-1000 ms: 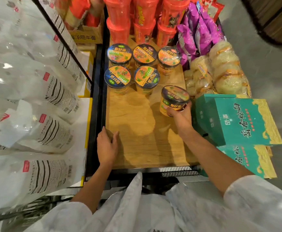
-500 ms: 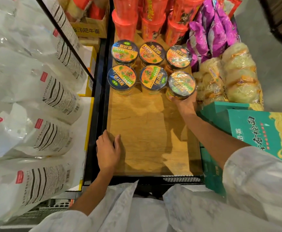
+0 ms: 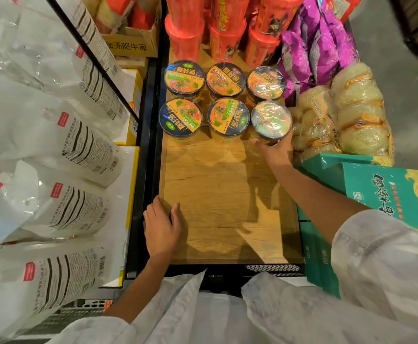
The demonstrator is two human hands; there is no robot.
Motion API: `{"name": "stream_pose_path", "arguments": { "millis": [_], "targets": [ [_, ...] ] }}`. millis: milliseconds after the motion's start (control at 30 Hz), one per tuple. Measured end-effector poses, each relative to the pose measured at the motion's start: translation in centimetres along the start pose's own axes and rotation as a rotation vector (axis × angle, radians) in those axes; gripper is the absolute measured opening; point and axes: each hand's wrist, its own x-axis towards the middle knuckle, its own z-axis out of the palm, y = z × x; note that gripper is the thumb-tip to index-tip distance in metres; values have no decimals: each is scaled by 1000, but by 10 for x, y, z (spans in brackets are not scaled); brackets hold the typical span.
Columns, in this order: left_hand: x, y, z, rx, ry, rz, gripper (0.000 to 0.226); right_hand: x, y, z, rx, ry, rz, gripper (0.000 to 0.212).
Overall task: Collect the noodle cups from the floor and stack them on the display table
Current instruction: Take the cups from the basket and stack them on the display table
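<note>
While the left hand (image 3: 162,230) rests flat on the near left corner of the wooden display table (image 3: 230,199), its fingers loosely spread and holding nothing, the right hand (image 3: 276,151) reaches across to the far side and grips a noodle cup (image 3: 270,120), thumb and fingers curled around its lower wall. That cup stands upright, its long axis vertical and its film-covered lid facing up, at the right end of the nearer row. Just beside it on the left stand two more cups (image 3: 228,116) (image 3: 180,117), and behind them a second row of three (image 3: 184,76) (image 3: 225,78) (image 3: 265,81), all upright and packed closely together. To the right of the gripped cup lie wrapped dried noodle bundles (image 3: 339,112), with green boxes (image 3: 387,192) nearer. Beyond the cups rise red noodle tubs (image 3: 225,38) and purple packets (image 3: 322,45).
</note>
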Motion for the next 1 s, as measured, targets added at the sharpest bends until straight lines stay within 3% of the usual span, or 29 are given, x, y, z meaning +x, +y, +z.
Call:
{"name": "stream_pose_path", "arguments": {
  "millis": [233, 367, 533, 667, 767, 833, 1000],
  "targets": [
    [-2, 1, -3, -32, 4, 11, 69, -16, 5, -7, -2, -86, -19, 112],
    [-2, -2, -2, -42, 10, 24, 67, -46, 14, -12, -222, -108, 55, 93],
    [-5, 1, -11, -119, -24, 16, 71, -114, 31, -22, -508, -231, -201, 56],
    [-16, 7, -32, -76, -130, 63, 69, -163, 37, -31, -665, -426, -406, 58],
    [-43, 3, -49, 86, -105, 200, 52, -196, 39, -40, -728, -489, -530, 61],
    [-67, -3, -58, 229, -61, 224, 56, -213, 41, -45, -755, -506, -633, 61],
    [-157, -20, -76, 375, -3, 56, 67, -253, 46, -59, -740, -689, -773, 59]
  ]
}}
